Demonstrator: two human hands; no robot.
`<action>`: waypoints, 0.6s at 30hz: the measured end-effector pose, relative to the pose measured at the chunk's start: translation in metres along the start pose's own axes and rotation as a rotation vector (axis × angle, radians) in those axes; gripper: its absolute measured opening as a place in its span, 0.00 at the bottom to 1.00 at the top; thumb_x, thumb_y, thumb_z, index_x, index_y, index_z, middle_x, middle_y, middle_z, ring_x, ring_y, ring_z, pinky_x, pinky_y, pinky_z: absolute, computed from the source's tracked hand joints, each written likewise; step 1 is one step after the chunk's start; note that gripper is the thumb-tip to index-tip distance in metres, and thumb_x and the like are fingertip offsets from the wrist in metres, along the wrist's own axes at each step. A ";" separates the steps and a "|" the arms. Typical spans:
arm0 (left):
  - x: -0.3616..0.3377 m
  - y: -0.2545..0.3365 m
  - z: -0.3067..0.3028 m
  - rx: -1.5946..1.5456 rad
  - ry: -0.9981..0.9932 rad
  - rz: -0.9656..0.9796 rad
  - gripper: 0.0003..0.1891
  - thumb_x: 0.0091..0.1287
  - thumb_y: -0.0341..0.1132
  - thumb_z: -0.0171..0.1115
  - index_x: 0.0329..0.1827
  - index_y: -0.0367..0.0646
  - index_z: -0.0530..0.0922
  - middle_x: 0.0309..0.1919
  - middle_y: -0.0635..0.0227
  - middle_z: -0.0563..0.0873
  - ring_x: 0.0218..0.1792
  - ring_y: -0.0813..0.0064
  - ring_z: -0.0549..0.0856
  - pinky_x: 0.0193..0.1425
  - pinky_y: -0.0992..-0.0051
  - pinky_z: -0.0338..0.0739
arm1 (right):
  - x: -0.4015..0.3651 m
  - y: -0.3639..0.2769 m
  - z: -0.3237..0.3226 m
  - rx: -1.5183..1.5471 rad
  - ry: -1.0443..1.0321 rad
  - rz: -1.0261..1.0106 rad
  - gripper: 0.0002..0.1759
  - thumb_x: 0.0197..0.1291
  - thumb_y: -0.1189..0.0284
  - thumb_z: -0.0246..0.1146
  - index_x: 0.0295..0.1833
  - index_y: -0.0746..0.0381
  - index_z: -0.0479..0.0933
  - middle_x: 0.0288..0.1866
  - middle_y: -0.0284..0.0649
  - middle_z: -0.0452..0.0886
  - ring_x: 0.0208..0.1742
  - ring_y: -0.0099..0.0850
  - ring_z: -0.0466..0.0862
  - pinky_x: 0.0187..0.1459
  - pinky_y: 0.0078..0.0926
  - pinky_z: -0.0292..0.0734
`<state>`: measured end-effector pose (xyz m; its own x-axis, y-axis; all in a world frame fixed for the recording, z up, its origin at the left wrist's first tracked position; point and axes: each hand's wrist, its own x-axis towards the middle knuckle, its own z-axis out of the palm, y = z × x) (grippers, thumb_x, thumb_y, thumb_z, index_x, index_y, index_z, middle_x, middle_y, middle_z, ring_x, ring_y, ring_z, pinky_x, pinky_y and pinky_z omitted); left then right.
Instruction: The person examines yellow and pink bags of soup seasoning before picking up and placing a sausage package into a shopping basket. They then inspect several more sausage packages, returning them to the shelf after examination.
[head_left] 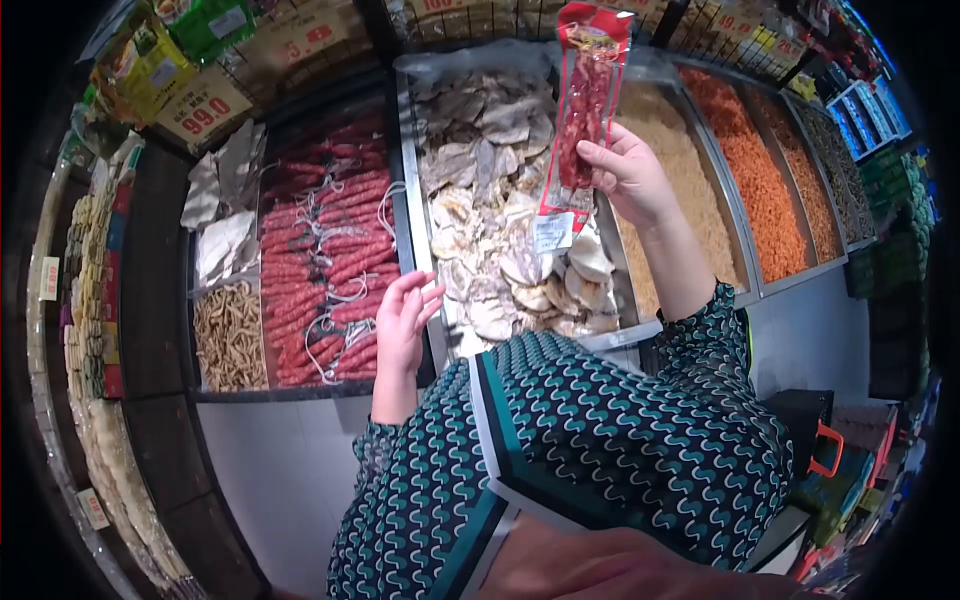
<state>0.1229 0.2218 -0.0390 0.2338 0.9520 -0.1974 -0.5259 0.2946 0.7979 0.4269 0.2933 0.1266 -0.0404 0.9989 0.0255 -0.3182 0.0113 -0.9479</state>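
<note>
The right hand [638,178] pinched a red sausage packet [588,110] above the right side of the fish tray [410,150]; the left hand [402,325], loosely spread, hung near its near-left corner; inspection seemed underway, the next move calling for a steady pinch.

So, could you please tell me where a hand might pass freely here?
Over the dried fish, the gap between the left hand and the packaged sausages looks passable. Below, it is crowded: fish throughout, strung red sausages to their left, orange dried goods further right.
</note>
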 end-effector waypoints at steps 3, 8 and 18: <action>0.014 0.002 0.032 0.077 -0.178 -0.020 0.19 0.70 0.36 0.53 0.59 0.34 0.69 0.54 0.57 0.77 0.52 0.68 0.80 0.55 0.72 0.76 | -0.041 0.067 0.018 0.020 0.061 0.221 0.16 0.57 0.78 0.64 0.53 0.64 0.75 0.45 0.35 0.82 0.42 0.21 0.82 0.46 0.23 0.78; 0.021 -0.016 0.065 0.130 -0.230 -0.137 0.12 0.65 0.31 0.62 0.47 0.35 0.76 0.37 0.67 0.84 0.38 0.80 0.83 0.44 0.80 0.78 | -0.068 0.125 0.036 -0.011 0.120 0.217 0.14 0.59 0.77 0.64 0.51 0.65 0.77 0.43 0.37 0.82 0.41 0.22 0.81 0.44 0.20 0.77; 0.012 -0.030 0.057 0.092 -0.234 -0.176 0.10 0.63 0.30 0.64 0.44 0.37 0.77 0.35 0.67 0.85 0.35 0.81 0.83 0.40 0.81 0.78 | -0.101 0.142 0.042 -0.079 0.251 0.311 0.15 0.64 0.66 0.59 0.49 0.64 0.78 0.42 0.33 0.82 0.39 0.17 0.79 0.43 0.18 0.74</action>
<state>0.1880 0.2196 -0.0331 0.5020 0.8393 -0.2088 -0.3873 0.4341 0.8133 0.3458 0.1920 0.0027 0.1120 0.9353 -0.3357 -0.2533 -0.2998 -0.9198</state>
